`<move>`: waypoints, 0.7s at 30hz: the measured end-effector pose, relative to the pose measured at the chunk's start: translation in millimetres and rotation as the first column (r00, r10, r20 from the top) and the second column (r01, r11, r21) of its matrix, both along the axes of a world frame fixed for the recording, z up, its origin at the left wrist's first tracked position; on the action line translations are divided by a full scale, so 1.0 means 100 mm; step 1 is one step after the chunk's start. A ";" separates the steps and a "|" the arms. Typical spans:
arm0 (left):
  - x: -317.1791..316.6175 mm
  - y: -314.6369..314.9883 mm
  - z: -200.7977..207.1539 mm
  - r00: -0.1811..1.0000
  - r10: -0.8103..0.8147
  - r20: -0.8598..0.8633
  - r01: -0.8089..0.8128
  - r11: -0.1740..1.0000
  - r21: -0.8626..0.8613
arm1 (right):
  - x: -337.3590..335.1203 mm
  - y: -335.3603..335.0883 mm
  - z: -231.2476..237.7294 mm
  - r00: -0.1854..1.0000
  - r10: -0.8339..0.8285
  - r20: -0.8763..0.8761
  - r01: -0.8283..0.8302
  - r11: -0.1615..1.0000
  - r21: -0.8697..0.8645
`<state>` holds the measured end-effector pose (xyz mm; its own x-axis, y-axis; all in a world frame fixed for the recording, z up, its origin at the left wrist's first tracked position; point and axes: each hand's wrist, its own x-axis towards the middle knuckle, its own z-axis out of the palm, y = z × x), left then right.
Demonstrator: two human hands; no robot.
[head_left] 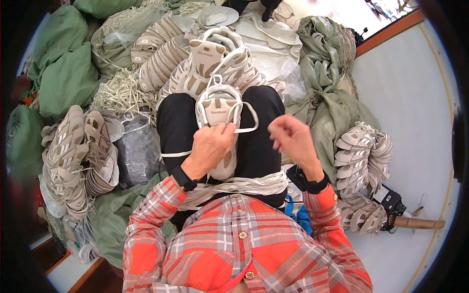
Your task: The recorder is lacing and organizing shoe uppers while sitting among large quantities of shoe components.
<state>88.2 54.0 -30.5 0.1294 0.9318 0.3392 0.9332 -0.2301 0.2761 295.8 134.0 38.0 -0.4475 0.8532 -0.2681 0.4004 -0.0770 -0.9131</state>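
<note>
Between my knees rests a beige and white shoe upper [218, 105], its tongue facing up. My left hand [211, 147] is closed on its lower part, fingers curled near the lace holes. A white shoelace [253, 117] loops out from the upper's right side and back toward those fingers. My right hand [294, 140] is raised to the right of the upper, fingers curled together; whatever they may hold is hidden. Across my lap lies a bundle of white laces [239, 187].
Beyond my knees are laced shoe uppers [210, 58] and a heap of loose laces [124, 93]. Stacks of uppers lie at left [66, 161] and right [356, 156]. Green sacks [68, 78] surround them. A pale board [405, 97] stands at the right.
</note>
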 end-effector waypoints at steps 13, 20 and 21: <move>-0.17 -0.18 0.16 0.334 0.272 0.902 0.038 0.953 -0.301 | -0.75 0.02 -0.33 0.904 0.391 -0.174 -0.425 0.868 -0.259; -0.56 -0.33 0.36 0.796 0.194 0.573 0.022 0.937 -0.348 | -0.52 -0.04 -0.36 0.899 0.302 -0.317 -0.406 0.846 -0.347; -0.79 -0.40 0.15 0.886 0.120 0.447 -0.073 0.990 -0.121 | -0.45 -0.03 -0.31 0.907 0.305 -0.291 -0.400 0.841 -0.365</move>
<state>9.4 14.3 -15.7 -0.1085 0.9633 0.2454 0.7175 -0.0950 0.6900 250.9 131.2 6.5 -0.7826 0.4614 -0.4180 0.2716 -0.3511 -0.8961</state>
